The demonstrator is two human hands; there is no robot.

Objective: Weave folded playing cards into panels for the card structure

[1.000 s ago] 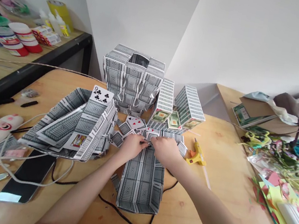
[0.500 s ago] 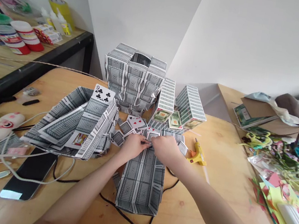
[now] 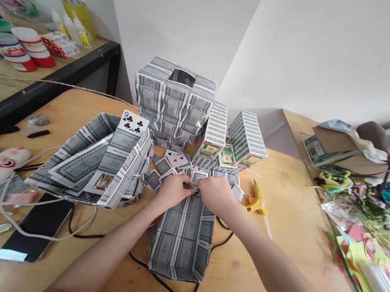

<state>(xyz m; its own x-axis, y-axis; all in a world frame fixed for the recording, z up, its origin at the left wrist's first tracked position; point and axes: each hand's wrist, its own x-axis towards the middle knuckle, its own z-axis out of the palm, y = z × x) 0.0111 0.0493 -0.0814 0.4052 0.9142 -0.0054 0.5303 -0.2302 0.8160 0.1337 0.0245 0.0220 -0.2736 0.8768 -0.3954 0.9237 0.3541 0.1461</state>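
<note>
Over the far end of a long tray built of playing cards (image 3: pixel 179 242), my two hands work close together. My left hand (image 3: pixel 173 189) pinches a playing card (image 3: pixel 191 185), seen almost edge-on. My right hand (image 3: pixel 216 193) is closed at the card's other end, its fingertips mostly hidden behind the knuckles. Loose playing cards (image 3: pixel 174 158) lie scattered just beyond my hands. To the left stands a larger card-built structure (image 3: pixel 89 159) with a nine of clubs (image 3: pixel 134 121) upright at its top.
A tall card-built block (image 3: pixel 173 98) and stacked card boxes (image 3: pixel 248 135) stand at the back. A yellow glue gun (image 3: pixel 258 199) lies to the right, a phone (image 3: pixel 38 225) and white cables to the left. Black cord loops around the tray. Paper scraps (image 3: pixel 358 256) cover the right side.
My hands stay in nearly the same place, with the card between them tilted slightly. The whole view has shifted very slightly.
</note>
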